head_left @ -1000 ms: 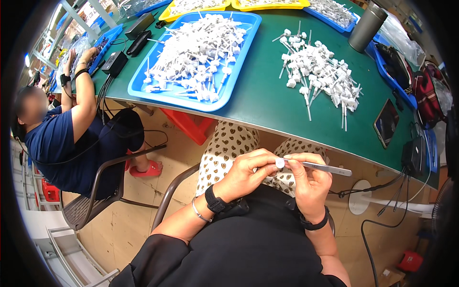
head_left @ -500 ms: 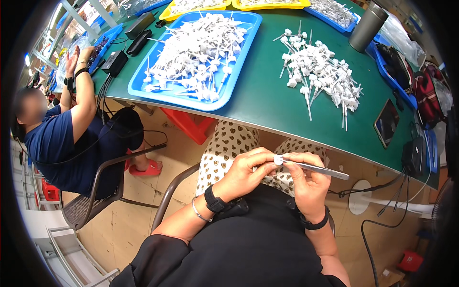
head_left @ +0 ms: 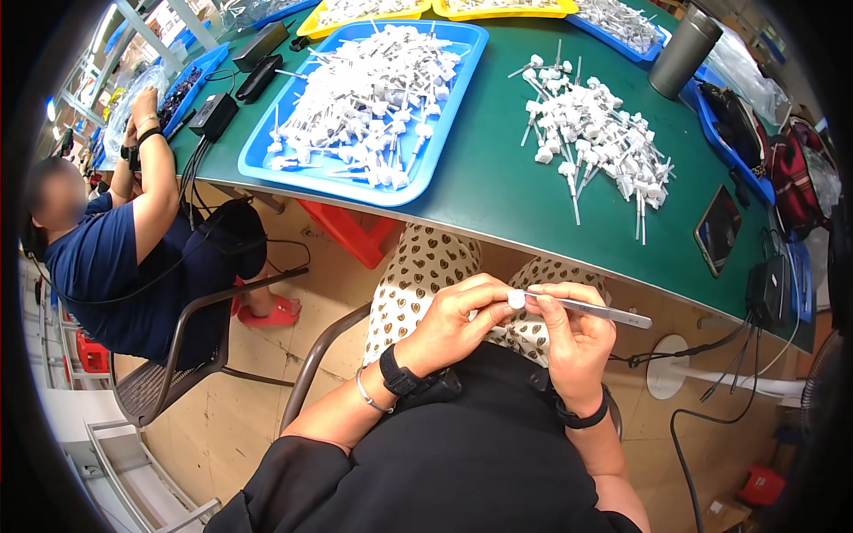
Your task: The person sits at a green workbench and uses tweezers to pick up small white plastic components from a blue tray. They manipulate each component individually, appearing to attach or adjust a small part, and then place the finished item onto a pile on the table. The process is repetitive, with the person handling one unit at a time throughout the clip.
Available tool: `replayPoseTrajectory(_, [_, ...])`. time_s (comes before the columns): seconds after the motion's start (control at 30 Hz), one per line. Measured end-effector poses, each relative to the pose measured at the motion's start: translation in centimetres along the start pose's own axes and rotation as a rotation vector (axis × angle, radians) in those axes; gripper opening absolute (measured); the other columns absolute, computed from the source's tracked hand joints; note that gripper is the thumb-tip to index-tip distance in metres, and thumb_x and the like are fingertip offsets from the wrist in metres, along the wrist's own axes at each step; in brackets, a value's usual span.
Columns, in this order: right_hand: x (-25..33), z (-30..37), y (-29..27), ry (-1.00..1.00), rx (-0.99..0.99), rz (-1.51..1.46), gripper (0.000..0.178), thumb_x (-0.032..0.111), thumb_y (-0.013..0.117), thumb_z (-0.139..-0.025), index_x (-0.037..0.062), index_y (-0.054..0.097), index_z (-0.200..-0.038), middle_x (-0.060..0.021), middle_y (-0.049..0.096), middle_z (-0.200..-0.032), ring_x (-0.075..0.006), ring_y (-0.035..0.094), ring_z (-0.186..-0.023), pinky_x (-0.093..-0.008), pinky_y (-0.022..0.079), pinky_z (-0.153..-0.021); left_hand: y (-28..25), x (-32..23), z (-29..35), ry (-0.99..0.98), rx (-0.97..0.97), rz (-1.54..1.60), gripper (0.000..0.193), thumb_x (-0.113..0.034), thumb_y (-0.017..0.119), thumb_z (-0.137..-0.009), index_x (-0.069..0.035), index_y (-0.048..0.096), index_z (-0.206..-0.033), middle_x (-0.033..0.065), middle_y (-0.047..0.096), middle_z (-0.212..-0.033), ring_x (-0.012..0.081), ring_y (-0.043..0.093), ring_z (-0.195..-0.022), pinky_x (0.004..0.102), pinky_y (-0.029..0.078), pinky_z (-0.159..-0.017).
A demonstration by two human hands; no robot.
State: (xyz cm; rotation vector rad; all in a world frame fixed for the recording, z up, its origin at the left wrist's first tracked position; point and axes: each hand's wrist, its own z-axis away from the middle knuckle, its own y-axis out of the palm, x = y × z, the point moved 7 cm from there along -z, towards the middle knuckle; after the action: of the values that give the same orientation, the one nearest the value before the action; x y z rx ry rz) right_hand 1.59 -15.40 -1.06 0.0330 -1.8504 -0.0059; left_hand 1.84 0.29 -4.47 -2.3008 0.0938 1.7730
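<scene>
Above my lap, my left hand (head_left: 464, 315) pinches a small white plastic part (head_left: 516, 299) between thumb and fingertips. My right hand (head_left: 576, 338) is closed on metal tweezers (head_left: 609, 313), whose flat end sticks out to the right. The tips of the tweezers reach the white part, and the exact contact is partly hidden by my fingers. On the green table (head_left: 498, 178) ahead lies a loose pile of white parts with thin stems (head_left: 595, 138). To its left, a blue tray (head_left: 404, 191) is heaped with similar stemmed white parts.
Yellow trays (head_left: 502, 11) and another blue tray hold more parts at the back. A grey bottle (head_left: 684, 53), a phone (head_left: 718, 228) and a black adapter (head_left: 769, 289) sit at the right. Leftward, a co-worker (head_left: 133, 231) sits beside the table. Cables hang from both sides.
The tweezers and my right fingers have shifted slightly, and the white part has turned a little in my left fingertips. The co-worker's hands have come together.
</scene>
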Motion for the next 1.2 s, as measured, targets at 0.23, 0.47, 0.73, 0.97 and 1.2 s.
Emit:
replayPoseTrajectory(0.23, [-0.12,0.04,-0.05,0.008,-0.009,0.001,0.011,-0.002,0.067,-0.096,-0.0053,0.065,-0.106,-0.0108,0.073,-0.095,-0.0138,0.071,-0.085,-0.025,0.058,-0.076,0.05,0.1,0.05,0.003,0.002,-0.023,0.017,0.003,0.067,-0.094,0.002,0.071,-0.11,0.0099,0.069,-0.097,0.0159,0.07,-0.079,0.0271,0.057,-0.068])
replayPoseTrajectory(0.47, [0.03,0.03,-0.02,0.006,-0.019,0.015,0.01,-0.001,0.068,-0.096,-0.0052,0.065,-0.105,-0.0109,0.073,-0.093,-0.0136,0.071,-0.084,-0.0251,0.058,-0.075,0.03,0.07,0.08,0.01,0.0,-0.031,0.017,0.003,0.067,-0.094,0.002,0.071,-0.11,0.0095,0.068,-0.097,0.0159,0.07,-0.079,0.027,0.057,-0.069])
replayPoseTrajectory(0.73, [0.06,0.12,-0.02,-0.002,0.029,0.054,0.01,-0.001,0.064,-0.098,-0.0055,0.062,-0.106,-0.0134,0.072,-0.098,-0.0174,0.072,-0.088,-0.0282,0.06,-0.08,-0.03,0.09,0.1,0.026,-0.006,-0.035,0.016,0.003,0.067,-0.094,0.002,0.071,-0.11,0.0099,0.069,-0.097,0.0163,0.07,-0.079,0.0271,0.057,-0.069])
replayPoseTrajectory(0.97, [0.1,0.09,0.02,-0.017,-0.001,0.026,0.009,-0.002,0.067,-0.096,-0.0048,0.066,-0.104,-0.0111,0.073,-0.093,-0.0137,0.071,-0.083,-0.0253,0.058,-0.073,-0.08,-0.08,0.15,0.044,-0.019,-0.032,0.017,0.004,0.067,-0.093,0.002,0.071,-0.109,0.0104,0.069,-0.097,0.017,0.07,-0.08,0.0276,0.057,-0.069])
replayPoseTrajectory(1.2, [0.42,0.06,0.08,-0.058,0.033,0.154,0.007,-0.002,0.069,-0.094,-0.0033,0.068,-0.101,-0.011,0.073,-0.095,-0.0138,0.07,-0.082,-0.0254,0.056,-0.071,-0.01,-0.21,0.17,0.063,-0.034,-0.038,0.018,0.005,0.067,-0.092,0.001,0.072,-0.109,0.0108,0.069,-0.099,0.0179,0.07,-0.082,0.0287,0.058,-0.07])
